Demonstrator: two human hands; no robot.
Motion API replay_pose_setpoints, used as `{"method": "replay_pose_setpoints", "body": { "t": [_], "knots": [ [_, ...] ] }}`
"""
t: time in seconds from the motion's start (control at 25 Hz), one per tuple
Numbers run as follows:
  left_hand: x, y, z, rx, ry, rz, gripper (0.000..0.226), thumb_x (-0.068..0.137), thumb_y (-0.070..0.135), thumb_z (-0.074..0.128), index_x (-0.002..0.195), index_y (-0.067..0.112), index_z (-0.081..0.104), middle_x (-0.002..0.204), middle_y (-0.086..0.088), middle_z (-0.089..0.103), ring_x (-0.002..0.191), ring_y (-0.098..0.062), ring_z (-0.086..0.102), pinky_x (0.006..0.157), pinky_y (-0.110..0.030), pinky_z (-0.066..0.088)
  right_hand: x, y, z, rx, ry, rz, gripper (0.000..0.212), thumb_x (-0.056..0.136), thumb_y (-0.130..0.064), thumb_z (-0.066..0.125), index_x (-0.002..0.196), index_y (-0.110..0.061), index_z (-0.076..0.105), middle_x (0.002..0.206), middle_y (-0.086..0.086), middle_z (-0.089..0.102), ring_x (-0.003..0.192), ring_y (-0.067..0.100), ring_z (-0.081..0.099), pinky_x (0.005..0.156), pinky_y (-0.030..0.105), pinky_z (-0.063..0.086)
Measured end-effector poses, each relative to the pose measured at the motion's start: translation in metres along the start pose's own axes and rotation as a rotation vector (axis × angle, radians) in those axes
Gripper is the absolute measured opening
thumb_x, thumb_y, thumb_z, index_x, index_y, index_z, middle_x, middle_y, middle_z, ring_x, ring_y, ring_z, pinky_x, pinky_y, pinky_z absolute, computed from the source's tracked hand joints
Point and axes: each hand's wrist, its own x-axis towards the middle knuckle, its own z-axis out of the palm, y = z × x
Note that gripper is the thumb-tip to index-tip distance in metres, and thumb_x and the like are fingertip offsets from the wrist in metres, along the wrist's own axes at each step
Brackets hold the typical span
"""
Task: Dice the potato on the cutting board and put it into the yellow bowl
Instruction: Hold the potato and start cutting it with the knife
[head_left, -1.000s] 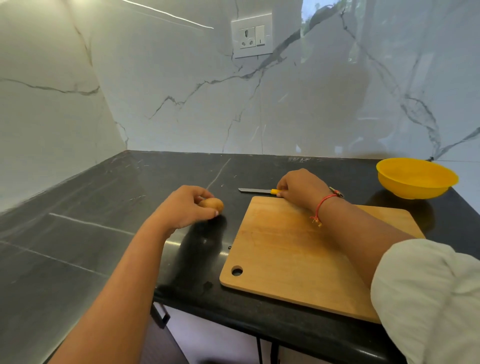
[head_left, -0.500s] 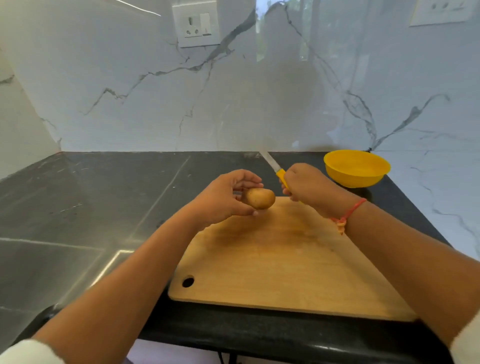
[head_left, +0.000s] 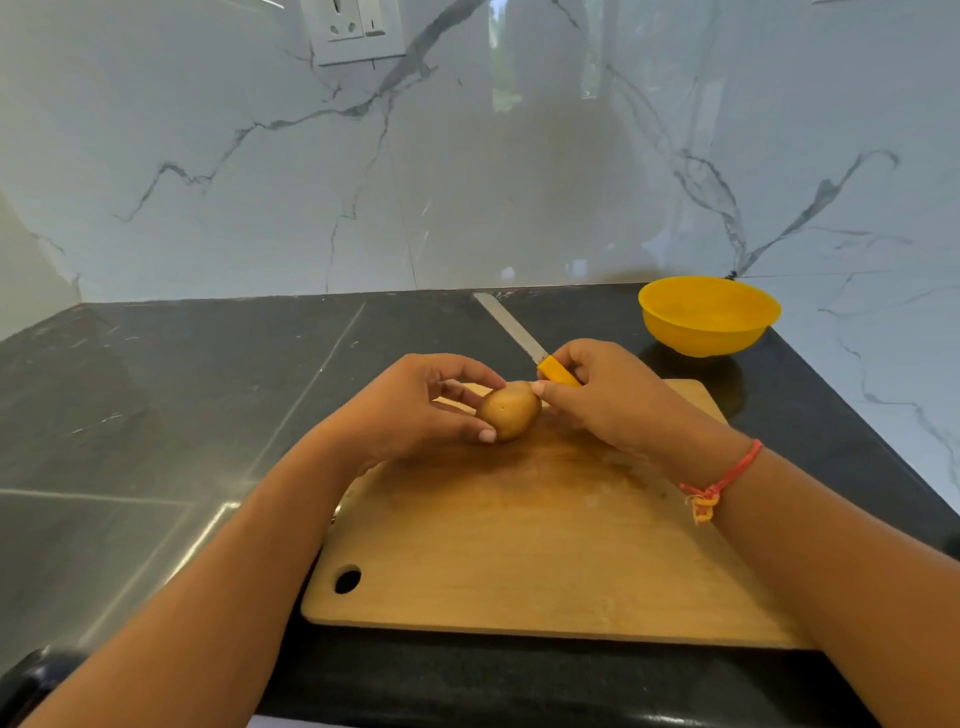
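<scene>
At the far end of the pale wooden cutting board (head_left: 519, 545), I see the small brown whole potato (head_left: 509, 409).
Left hand (head_left: 410, 410) pinches it between thumb and fingers; right hand (head_left: 613, 400) grips the yellow-handled steel knife (head_left: 525, 341) (blade pointing away); round yellow bowl (head_left: 709, 317) sits beyond, apart.
</scene>
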Motion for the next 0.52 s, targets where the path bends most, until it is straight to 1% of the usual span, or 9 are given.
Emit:
{"method": "replay_pose_setpoints", "body": {
  "t": [0.04,0.16,0.2,0.28,0.4,0.52],
  "knots": [
    [-0.001,0.001,0.000,0.003,-0.004,0.004,0.042,0.075,0.022,0.082,0.113,0.036,0.069,0.107,0.017,0.069,0.102,-0.004,0.065,0.089,-0.025,0.055,-0.001,0.001,-0.001,0.023,0.000,-0.001,0.014,0.092,-0.034,0.065,0.103,-0.026,0.061,0.088,-0.003,0.067,0.078,0.012,0.062,0.065,0.022,0.050],
    [-0.002,0.002,0.001,-0.016,-0.021,0.003,0.040,0.076,0.022,0.082,0.113,0.031,0.069,0.107,0.012,0.068,0.102,-0.010,0.065,0.092,-0.031,0.056,-0.002,0.003,-0.004,0.095,-0.012,0.010,0.014,0.091,-0.032,0.066,0.103,-0.025,0.062,0.083,-0.005,0.070,0.071,0.010,0.066,0.058,0.016,0.049],
    [-0.003,0.002,0.002,-0.031,-0.029,-0.004,0.040,0.076,0.022,0.082,0.113,0.031,0.068,0.107,0.010,0.068,0.101,-0.013,0.066,0.092,-0.033,0.056,-0.002,0.003,-0.004,0.113,-0.016,0.008,0.015,0.091,-0.032,0.067,0.104,-0.025,0.063,0.083,-0.005,0.070,0.071,0.010,0.067,0.058,0.015,0.049],
    [-0.004,0.002,0.004,-0.057,-0.045,-0.017,0.046,0.073,0.024,0.084,0.114,0.032,0.065,0.108,0.010,0.066,0.101,-0.017,0.065,0.092,-0.035,0.057,-0.002,0.002,-0.002,0.119,-0.017,-0.020,0.018,0.090,-0.032,0.068,0.105,-0.025,0.063,0.084,-0.006,0.070,0.074,0.010,0.068,0.063,0.018,0.052],
    [-0.004,0.002,0.006,-0.025,-0.057,-0.030,0.057,0.070,0.029,0.086,0.120,0.036,0.059,0.116,0.014,0.062,0.101,-0.015,0.063,0.089,-0.033,0.057,-0.003,0.001,-0.001,0.151,-0.021,-0.054,0.020,0.088,-0.031,0.070,0.106,-0.026,0.063,0.085,-0.007,0.072,0.077,0.010,0.070,0.069,0.023,0.058],
    [-0.002,0.002,0.010,0.045,-0.015,-0.015,0.062,0.070,0.034,0.086,0.125,0.034,0.056,0.115,0.014,0.061,0.099,-0.013,0.061,0.086,-0.027,0.057,-0.006,0.000,-0.002,0.206,-0.003,-0.067,0.024,0.090,-0.027,0.068,0.113,-0.026,0.060,0.087,-0.007,0.073,0.076,0.005,0.071,0.062,0.020,0.058]
  ]
}}
